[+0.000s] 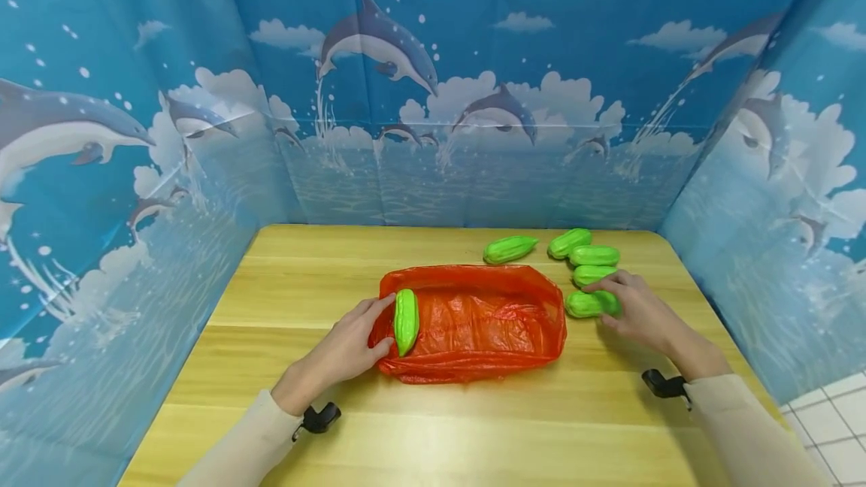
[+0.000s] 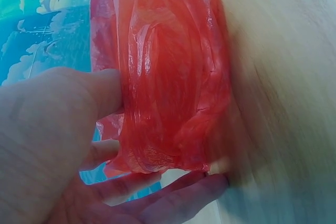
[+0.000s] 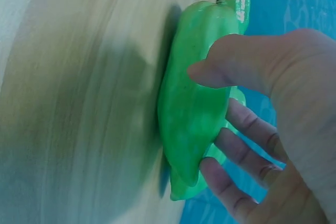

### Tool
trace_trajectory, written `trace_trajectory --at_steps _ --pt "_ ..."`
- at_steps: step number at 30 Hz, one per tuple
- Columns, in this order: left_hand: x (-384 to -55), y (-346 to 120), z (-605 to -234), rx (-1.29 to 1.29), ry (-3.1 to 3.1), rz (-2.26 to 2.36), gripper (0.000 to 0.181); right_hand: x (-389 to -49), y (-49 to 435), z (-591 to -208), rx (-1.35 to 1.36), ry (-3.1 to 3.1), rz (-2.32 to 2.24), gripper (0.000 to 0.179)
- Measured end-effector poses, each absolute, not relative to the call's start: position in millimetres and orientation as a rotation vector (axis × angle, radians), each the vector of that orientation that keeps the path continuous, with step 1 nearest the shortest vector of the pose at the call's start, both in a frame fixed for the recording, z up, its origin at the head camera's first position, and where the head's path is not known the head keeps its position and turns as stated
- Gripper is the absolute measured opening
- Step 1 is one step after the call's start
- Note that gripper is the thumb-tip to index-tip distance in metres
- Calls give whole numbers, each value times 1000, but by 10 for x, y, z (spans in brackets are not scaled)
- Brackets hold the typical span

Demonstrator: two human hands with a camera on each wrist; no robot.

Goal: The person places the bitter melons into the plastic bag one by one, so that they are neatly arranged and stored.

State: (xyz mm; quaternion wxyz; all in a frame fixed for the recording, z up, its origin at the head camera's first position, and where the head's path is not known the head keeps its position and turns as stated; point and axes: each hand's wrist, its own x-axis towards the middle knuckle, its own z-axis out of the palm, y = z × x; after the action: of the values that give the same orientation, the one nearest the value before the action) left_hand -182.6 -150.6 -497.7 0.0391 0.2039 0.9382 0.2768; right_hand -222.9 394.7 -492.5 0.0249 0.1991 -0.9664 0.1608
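A red plastic bag [image 1: 487,322] lies with its mouth spread on the table. Inside its left end rests one bright green ridged gourd [image 1: 407,322]. My left hand [image 1: 348,340] holds the bag's left end, thumb and forefinger at the rim; in the left wrist view the other fingers extend along the bag's end. To the right of the bag, my right hand [image 1: 632,310] grips the nearest gourd [image 3: 197,93] of a group, thumb across one side and fingers against the other. Behind it are another gourd [image 1: 588,275] and two more further back.
A separate gourd [image 1: 509,249] lies behind the bag, near the table's back edge. The wood-grain table [image 1: 473,434] is enclosed at the back and sides by blue dolphin-print sheets [image 1: 473,171]. White tiles [image 1: 835,412] show at the lower right.
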Motion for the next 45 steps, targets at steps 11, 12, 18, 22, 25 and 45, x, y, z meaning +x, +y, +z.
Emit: trace_trajectory --at_steps 11,12,18,22,25,45 --pt "-1760 -1519 -4994 604 2886 844 79 -2170 3934 -5042 636 -2938 495 58" --pt "-1761 -1519 -4993 607 2888 844 79 -2166 3933 -5046 628 -2941 497 58" --pt "-1770 -1519 -4979 609 2881 846 80 -2162 3920 -5037 606 -2948 517 59" --pt "-1773 -1518 -4981 608 2875 841 80 -2146 3908 -5018 591 -2956 529 60" --pt "-1780 -1517 -4983 610 2874 843 80 -2137 3905 -4998 577 -2965 529 61" --pt "-1845 -1507 -4995 649 2873 838 80 -2050 3865 -4767 520 -2946 508 63"
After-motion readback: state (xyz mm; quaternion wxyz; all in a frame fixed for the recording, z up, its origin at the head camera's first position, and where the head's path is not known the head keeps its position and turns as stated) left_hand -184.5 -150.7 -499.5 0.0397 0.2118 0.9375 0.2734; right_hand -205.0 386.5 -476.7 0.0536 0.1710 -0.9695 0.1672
